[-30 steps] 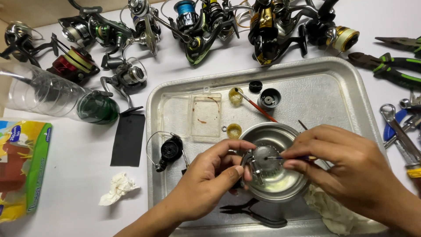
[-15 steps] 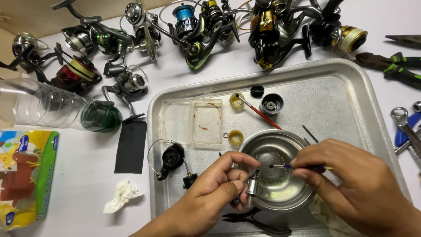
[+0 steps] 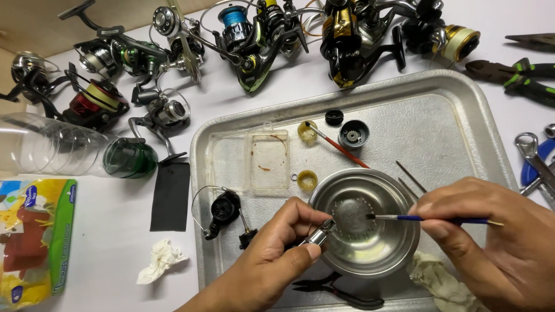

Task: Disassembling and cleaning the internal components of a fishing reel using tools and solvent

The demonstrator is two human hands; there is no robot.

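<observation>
Your left hand [image 3: 277, 254] is pinching a small, likely slippery metal part [image 3: 321, 233] by its sides at the steel bowl [image 3: 399, 254] rim; your right hand [image 3: 497, 248] is gripping a light, thin brush [image 3: 428, 219], its tip dipping into the bowl.

Small metal part [image 3: 321, 234]: silvery, roughly cylindrical, pinched between thumb and fingertips of the left hand [image 3: 277, 254], held tilted at the near-left rim of the steel bowl [image 3: 399, 254]. Fine brush [image 3: 430, 219]: blue handle, dark bristle tip, lying nearly level across the bowl's right half in the right hand [image 3: 497, 242], tip over the middle of the bowl and apart from the part. The bowl is round, shiny and shallow, standing upright on the metal tray [image 3: 439, 121], towards its near edge.
</observation>
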